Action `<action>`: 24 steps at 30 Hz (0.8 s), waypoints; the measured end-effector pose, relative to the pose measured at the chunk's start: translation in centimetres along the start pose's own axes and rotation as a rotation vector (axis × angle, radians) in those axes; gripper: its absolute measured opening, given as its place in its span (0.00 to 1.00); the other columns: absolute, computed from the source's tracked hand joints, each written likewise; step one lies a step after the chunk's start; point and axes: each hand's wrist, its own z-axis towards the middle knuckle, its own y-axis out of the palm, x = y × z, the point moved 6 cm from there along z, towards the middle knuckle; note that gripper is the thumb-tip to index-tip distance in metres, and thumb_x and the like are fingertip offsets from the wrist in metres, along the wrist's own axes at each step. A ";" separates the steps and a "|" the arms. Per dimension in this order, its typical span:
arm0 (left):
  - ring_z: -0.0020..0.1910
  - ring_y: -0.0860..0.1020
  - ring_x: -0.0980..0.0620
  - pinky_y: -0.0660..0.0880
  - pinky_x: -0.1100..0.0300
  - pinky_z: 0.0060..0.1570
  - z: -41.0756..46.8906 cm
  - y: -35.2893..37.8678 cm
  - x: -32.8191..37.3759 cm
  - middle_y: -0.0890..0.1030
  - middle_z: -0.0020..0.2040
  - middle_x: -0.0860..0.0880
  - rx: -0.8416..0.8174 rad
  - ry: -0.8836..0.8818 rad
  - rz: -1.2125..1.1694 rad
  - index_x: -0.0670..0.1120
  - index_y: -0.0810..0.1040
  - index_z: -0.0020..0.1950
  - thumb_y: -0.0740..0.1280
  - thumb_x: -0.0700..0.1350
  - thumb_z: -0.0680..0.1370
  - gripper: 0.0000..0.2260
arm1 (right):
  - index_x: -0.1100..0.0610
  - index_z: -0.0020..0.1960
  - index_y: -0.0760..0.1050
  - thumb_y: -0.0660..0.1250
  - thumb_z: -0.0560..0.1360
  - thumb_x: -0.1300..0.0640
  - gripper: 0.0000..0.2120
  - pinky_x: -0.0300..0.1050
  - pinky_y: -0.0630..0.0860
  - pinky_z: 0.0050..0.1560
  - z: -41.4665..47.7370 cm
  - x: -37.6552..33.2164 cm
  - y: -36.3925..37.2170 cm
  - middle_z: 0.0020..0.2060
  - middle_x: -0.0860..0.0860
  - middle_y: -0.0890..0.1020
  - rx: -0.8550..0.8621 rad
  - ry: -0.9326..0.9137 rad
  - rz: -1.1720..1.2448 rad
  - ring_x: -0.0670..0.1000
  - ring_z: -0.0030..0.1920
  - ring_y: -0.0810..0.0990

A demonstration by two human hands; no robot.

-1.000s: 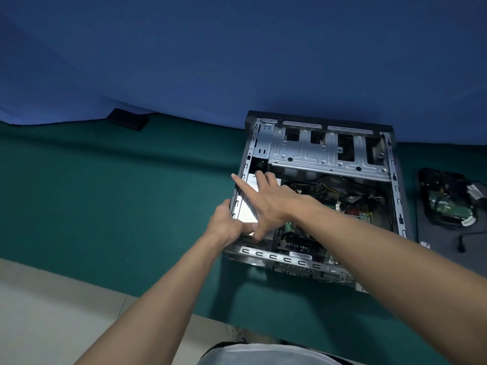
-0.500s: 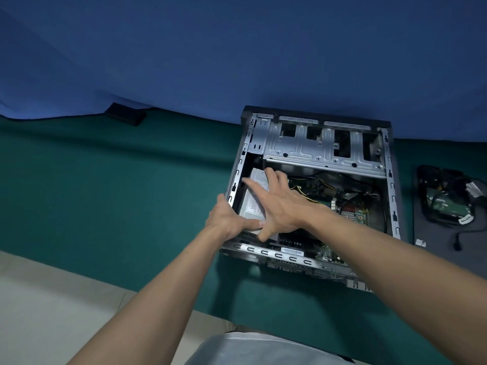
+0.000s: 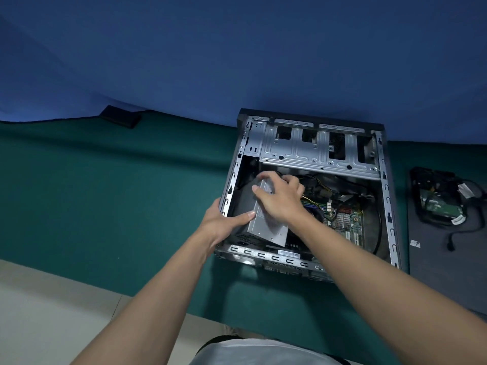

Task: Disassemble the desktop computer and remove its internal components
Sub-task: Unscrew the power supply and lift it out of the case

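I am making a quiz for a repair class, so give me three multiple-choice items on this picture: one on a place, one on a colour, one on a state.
1. Where is the silver metal power supply box?
A. on the black panel right of the case
B. in the near-left corner of the open grey metal computer case
C. on the floor

2. What colour is the cloth under the case?
A. red
B. white
C. green

3. What is the right hand doing?
A. gripping the box's top
B. lying flat on the cloth
C. holding a screwdriver

Key:
1 B: the box lies within the case walls at that corner.
2 C: green cloth shows all round the case.
3 A: its fingers curl over the box's far end.
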 end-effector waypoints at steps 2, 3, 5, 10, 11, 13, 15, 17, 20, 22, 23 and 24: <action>0.48 0.80 0.59 0.76 0.66 0.46 -0.1 0.1 0.0 0.81 0.50 0.58 0.017 0.018 0.050 0.52 0.71 0.66 0.81 0.56 0.62 0.36 | 0.39 0.69 0.61 0.67 0.73 0.46 0.27 0.53 0.65 0.59 -0.2 0.2 0.2 0.69 0.54 0.53 0.085 0.133 -0.003 0.58 0.70 0.49; 0.51 0.80 0.57 0.76 0.63 0.51 -0.2 0.1 0.0 0.80 0.52 0.57 0.022 0.020 0.073 0.52 0.70 0.68 0.80 0.58 0.61 0.39 | 0.41 0.71 0.57 0.69 0.71 0.46 0.33 0.51 0.68 0.51 -0.3 0.3 0.1 0.69 0.54 0.53 0.121 0.222 -0.016 0.59 0.68 0.51; 0.57 0.78 0.51 0.75 0.55 0.60 -0.2 0.0 -0.1 0.79 0.59 0.53 0.040 0.010 0.122 0.50 0.68 0.70 0.79 0.61 0.59 0.43 | 0.48 0.71 0.55 0.72 0.67 0.43 0.39 0.50 0.65 0.41 -0.6 0.7 0.1 0.66 0.56 0.56 0.158 0.408 -0.015 0.63 0.65 0.57; 0.54 0.79 0.53 0.75 0.57 0.55 -0.3 0.0 0.0 0.80 0.58 0.53 0.045 0.034 0.161 0.51 0.70 0.66 0.78 0.63 0.63 0.36 | 0.54 0.67 0.59 0.75 0.62 0.42 0.41 0.54 0.73 0.50 -0.9 1.4 0.0 0.58 0.56 0.74 0.183 0.486 0.116 0.62 0.56 0.75; 0.57 0.78 0.51 0.75 0.54 0.58 -0.2 -0.1 0.0 0.79 0.60 0.52 0.049 0.022 0.154 0.50 0.69 0.68 0.76 0.64 0.65 0.37 | 0.54 0.67 0.60 0.75 0.62 0.41 0.41 0.53 0.73 0.49 -1.1 1.6 -0.5 0.57 0.55 0.76 0.189 0.472 0.114 0.60 0.54 0.75; 0.60 0.77 0.48 0.73 0.48 0.63 -0.3 -0.2 0.2 0.77 0.63 0.50 0.080 0.009 0.121 0.49 0.69 0.70 0.70 0.66 0.70 0.35 | 0.54 0.67 0.62 0.75 0.61 0.39 0.42 0.51 0.72 0.46 -1.6 2.0 -1.7 0.55 0.54 0.77 0.191 0.456 0.125 0.58 0.49 0.74; 0.61 0.76 0.47 0.72 0.47 0.65 -0.2 -0.3 0.6 0.77 0.65 0.48 0.107 0.018 0.123 0.47 0.69 0.70 0.65 0.65 0.75 0.31 | 0.54 0.69 0.62 0.74 0.59 0.37 0.45 0.51 0.71 0.48 -2.1 2.4 -3.2 0.56 0.54 0.77 0.185 0.445 0.138 0.59 0.52 0.74; 0.67 0.72 0.44 0.69 0.44 0.67 -0.2 -0.3 1.2 0.73 0.70 0.47 0.137 0.012 0.175 0.47 0.65 0.74 0.62 0.65 0.77 0.32 | 0.53 0.71 0.61 0.73 0.57 0.36 0.49 0.53 0.74 0.54 -2.8 2.5 -4.8 0.56 0.54 0.77 0.180 0.421 0.172 0.60 0.56 0.75; 0.71 0.68 0.43 0.65 0.44 0.70 -0.4 -0.1 2.8 0.68 0.74 0.47 0.202 0.047 0.225 0.48 0.59 0.78 0.60 0.64 0.78 0.33 | 0.52 0.67 0.67 0.72 0.51 0.36 0.47 0.55 0.77 0.54 -4.2 2.7 -7.7 0.52 0.51 0.80 0.191 0.373 0.328 0.56 0.52 0.79; 0.66 0.72 0.47 0.68 0.47 0.67 -0.7 0.3 4.5 0.72 0.70 0.49 0.221 0.117 0.171 0.49 0.65 0.75 0.61 0.62 0.79 0.29 | 0.50 0.57 0.73 0.74 0.50 0.37 0.38 0.55 0.80 0.48 -4.8 2.9 -9.6 0.46 0.50 0.83 0.185 0.320 0.494 0.54 0.45 0.82; 0.63 0.74 0.49 0.70 0.50 0.65 -0.9 0.6 5.3 0.75 0.68 0.51 0.216 0.152 0.124 0.49 0.68 0.73 0.61 0.61 0.79 0.26 | 0.49 0.54 0.75 0.75 0.51 0.38 0.34 0.54 0.81 0.46 -5.1 3.0 -10.5 0.44 0.50 0.83 0.180 0.303 0.563 0.53 0.43 0.83; 0.60 0.75 0.51 0.71 0.53 0.62 -1.1 1.0 6.1 0.76 0.65 0.52 0.204 0.170 0.073 0.49 0.70 0.71 0.62 0.61 0.79 0.25 | 0.49 0.51 0.75 0.75 0.52 0.39 0.30 0.52 0.82 0.42 -5.3 3.1 -11.6 0.42 0.50 0.84 0.171 0.293 0.612 0.52 0.42 0.83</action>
